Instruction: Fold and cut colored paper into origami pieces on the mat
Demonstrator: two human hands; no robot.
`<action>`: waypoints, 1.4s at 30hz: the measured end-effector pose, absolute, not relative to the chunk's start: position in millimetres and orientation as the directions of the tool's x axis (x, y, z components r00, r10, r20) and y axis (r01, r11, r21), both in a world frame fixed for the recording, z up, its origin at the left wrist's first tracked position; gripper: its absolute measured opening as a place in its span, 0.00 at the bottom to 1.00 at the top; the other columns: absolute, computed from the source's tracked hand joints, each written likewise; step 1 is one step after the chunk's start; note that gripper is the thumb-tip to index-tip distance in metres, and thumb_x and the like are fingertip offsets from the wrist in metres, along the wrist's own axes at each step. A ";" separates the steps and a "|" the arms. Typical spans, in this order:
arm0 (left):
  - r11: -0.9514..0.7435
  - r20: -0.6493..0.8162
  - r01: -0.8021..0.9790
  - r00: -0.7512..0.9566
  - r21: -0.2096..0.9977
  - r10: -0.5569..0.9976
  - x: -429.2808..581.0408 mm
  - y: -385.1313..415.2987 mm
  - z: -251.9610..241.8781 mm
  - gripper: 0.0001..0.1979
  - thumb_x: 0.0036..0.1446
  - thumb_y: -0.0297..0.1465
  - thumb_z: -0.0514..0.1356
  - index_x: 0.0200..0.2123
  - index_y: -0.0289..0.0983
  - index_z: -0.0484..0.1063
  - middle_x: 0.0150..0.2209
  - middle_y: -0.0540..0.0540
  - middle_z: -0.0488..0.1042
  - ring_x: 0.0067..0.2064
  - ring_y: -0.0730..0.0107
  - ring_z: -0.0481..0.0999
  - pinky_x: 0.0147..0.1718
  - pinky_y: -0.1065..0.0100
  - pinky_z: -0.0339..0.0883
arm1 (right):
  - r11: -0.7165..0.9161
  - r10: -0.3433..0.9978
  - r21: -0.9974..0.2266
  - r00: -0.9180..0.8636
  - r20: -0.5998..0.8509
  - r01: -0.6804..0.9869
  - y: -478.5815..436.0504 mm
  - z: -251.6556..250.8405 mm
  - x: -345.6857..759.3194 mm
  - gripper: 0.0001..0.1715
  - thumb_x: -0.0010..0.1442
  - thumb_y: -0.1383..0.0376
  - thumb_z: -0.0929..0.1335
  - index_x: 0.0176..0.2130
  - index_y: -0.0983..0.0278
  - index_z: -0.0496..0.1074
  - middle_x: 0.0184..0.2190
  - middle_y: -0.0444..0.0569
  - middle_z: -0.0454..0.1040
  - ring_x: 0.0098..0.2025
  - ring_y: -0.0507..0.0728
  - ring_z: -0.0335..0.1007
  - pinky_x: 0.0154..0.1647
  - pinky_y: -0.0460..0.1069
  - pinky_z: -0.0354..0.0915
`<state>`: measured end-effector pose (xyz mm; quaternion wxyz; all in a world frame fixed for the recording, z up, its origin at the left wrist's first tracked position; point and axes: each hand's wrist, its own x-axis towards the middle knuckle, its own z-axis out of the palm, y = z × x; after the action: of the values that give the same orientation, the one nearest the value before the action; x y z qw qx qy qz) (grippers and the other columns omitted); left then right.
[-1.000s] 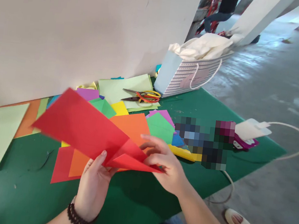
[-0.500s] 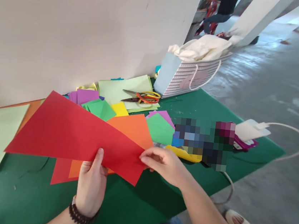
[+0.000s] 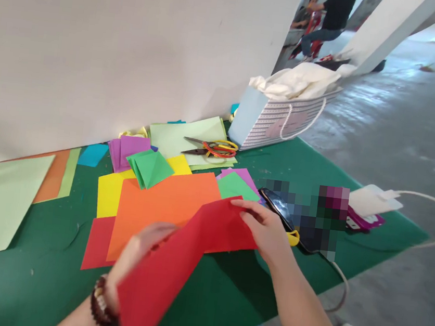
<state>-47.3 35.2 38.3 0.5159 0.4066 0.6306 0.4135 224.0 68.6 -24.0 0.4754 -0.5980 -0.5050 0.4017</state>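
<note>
Red paper (image 3: 165, 280) held up over the near right part of the orange sheet (image 3: 165, 204), bent across its middle, one end drooping to the near side of that sheet. Right hand (image 3: 270, 234), right of the orange sheet: fingers curled in, pinching the paper's upper edge. Left hand (image 3: 145, 246), over the orange sheet's near edge, blurred and partly behind the paper; cannot tell its grip. Step in hand, judged: turning the paper. Next move probably calls for steadying the drooping end.
</note>
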 end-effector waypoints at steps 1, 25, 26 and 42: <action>0.248 -0.216 0.272 -0.141 0.930 0.966 -58.7 46.3 42.6 0.11 0.49 0.34 0.61 0.35 0.37 0.79 0.34 0.47 0.79 0.31 0.66 0.76 0.33 0.73 0.71 | -0.034 0.987 -0.970 0.158 0.004 0.240 69.2 -23.3 224.5 0.15 0.53 0.64 0.65 0.39 0.60 0.78 0.43 0.50 0.77 0.47 0.60 0.71 0.47 0.55 0.66; -0.208 0.542 0.819 -0.143 0.535 0.828 -95.3 161.1 50.4 0.14 0.50 0.43 0.63 0.24 0.37 0.76 0.25 0.50 0.67 0.27 0.72 0.66 0.28 0.70 0.63 | 0.025 1.000 -0.946 -0.016 0.021 0.324 64.7 -14.4 204.9 0.17 0.56 0.64 0.63 0.42 0.58 0.78 0.38 0.48 0.72 0.27 0.51 0.63 0.25 0.47 0.59; -0.225 0.555 0.818 -0.133 0.529 0.821 -93.4 160.2 51.5 0.14 0.50 0.42 0.63 0.24 0.37 0.76 0.25 0.50 0.67 0.27 0.72 0.66 0.28 0.70 0.62 | 0.024 1.000 -0.947 -0.013 0.021 0.321 64.7 -14.5 204.8 0.17 0.56 0.64 0.63 0.42 0.59 0.78 0.38 0.48 0.72 0.27 0.51 0.63 0.25 0.47 0.59; 0.023 0.290 0.870 -0.189 0.492 0.938 -110.0 175.4 20.6 0.18 0.43 0.48 0.63 0.17 0.39 0.72 0.22 0.48 0.68 0.25 0.65 0.67 0.25 0.67 0.56 | -0.024 1.000 -0.961 0.020 -0.020 0.274 64.8 -14.2 208.6 0.17 0.55 0.64 0.63 0.41 0.58 0.78 0.43 0.49 0.75 0.39 0.56 0.71 0.32 0.49 0.64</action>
<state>-110.0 175.4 20.6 0.0581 0.6342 0.7128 0.2937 208.6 64.8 -14.2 0.4247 -0.5742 -0.5545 0.4272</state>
